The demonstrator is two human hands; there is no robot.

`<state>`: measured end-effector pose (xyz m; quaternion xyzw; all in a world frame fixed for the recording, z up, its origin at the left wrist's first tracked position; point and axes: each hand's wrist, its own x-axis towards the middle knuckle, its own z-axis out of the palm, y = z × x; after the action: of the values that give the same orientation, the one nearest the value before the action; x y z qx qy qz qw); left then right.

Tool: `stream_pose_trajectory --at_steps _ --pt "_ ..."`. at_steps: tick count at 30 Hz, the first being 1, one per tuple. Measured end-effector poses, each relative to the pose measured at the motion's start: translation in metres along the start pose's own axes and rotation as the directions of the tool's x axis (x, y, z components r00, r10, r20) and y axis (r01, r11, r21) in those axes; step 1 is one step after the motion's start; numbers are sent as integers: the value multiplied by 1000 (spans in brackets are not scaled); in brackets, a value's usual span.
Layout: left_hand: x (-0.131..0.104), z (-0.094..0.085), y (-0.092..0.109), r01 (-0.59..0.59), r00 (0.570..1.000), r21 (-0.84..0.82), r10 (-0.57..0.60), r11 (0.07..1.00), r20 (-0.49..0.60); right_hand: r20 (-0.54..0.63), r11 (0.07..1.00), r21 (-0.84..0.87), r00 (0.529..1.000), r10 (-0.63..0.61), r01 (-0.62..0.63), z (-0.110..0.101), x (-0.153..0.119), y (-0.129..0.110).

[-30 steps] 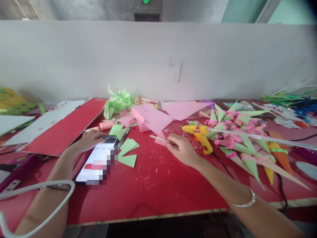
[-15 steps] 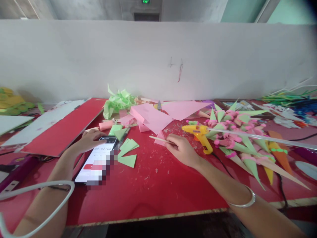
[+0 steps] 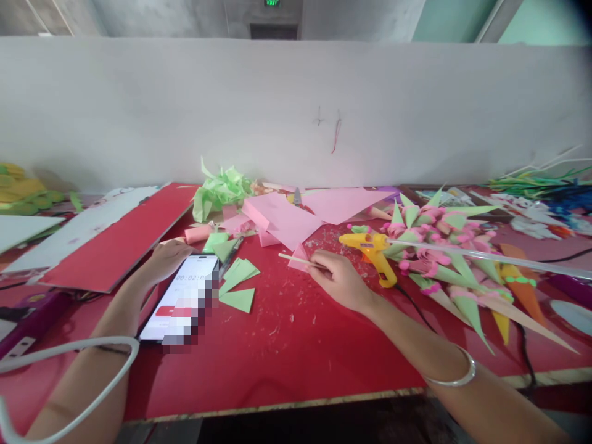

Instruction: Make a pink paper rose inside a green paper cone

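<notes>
My right hand [image 3: 340, 277] is closed on a thin pale stick [image 3: 296, 259], whose tip points left over a small pink paper piece [image 3: 300, 253]. My left hand [image 3: 170, 258] rests at the top left corner of a phone [image 3: 182, 296] that shows a running timer; part of its screen is blurred out. What this hand's fingers hold, if anything, cannot be made out. Green paper triangles [image 3: 239, 300] lie right of the phone. A yellow glue gun [image 3: 377, 253] lies to the right of my right hand.
Pink paper sheets [image 3: 282, 219] and crumpled green paper [image 3: 222, 188] lie at the back. Pink and green paper cones [image 3: 453, 259] are heaped at the right. A red board [image 3: 120, 240] lies at the left. A white looped tube [image 3: 106, 341] crosses my left forearm.
My left hand has drawn back to the left, off the top of the phone screen. My right hand and the stick have hardly moved.
</notes>
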<state>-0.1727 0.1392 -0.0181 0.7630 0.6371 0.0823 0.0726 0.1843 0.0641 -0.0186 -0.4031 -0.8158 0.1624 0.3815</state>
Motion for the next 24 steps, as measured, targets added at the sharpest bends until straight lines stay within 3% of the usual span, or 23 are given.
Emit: stream_pose_trajectory --at_steps 3,5,6,9,12,15,19,24 --pt "-5 -8 5 10 1000 -54 -11 998 -9 9 1000 -11 1000 -5 5 0 0 -1" --pt "-11 -18 22 34 997 -91 -40 995 -61 15 1000 -13 1000 -7 7 -1 0 -2" --pt "-15 -24 35 32 994 -112 -44 993 -101 16 1000 -12 1000 -6 7 -1 -1 -2" --pt "-24 -37 90 -139 976 -228 95 964 -196 13 1000 -2 1000 -3 3 -2 -1 -2" --pt "-28 -28 148 -301 953 -356 282 884 -106 -19 1000 8 1000 6 -5 -3 -1 -1" --pt "-30 2 185 -347 920 -536 392 770 -32 -57 1000 4 998 13 -12 -3 -1 -1" --pt "-36 36 197 -342 905 -672 422 657 -48 -15 1000 -8 1000 -6 6 -3 -1 -4" --pt "-36 43 185 -342 919 -698 380 629 -107 34 998 -57 999 7 -5 -4 -1 -3"
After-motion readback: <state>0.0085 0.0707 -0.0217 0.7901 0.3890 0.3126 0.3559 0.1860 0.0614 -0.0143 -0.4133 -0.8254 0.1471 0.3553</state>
